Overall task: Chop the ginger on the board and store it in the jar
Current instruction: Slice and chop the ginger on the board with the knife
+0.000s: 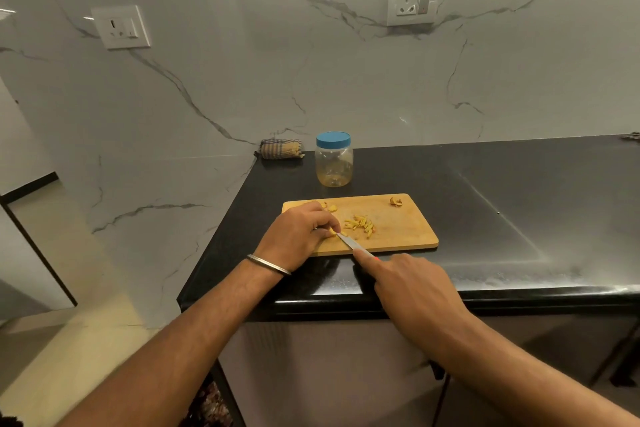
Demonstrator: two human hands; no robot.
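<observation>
Head view, L hand [300,231] pinching ginger [333,231], R hand [410,282] w/ knife [349,241]

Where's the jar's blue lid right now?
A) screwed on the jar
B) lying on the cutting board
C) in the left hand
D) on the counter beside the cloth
A: the blue lid sits on top of the jar, which stands on the counter behind the cutting board; the left hand holds ginger, not a lid.
</observation>
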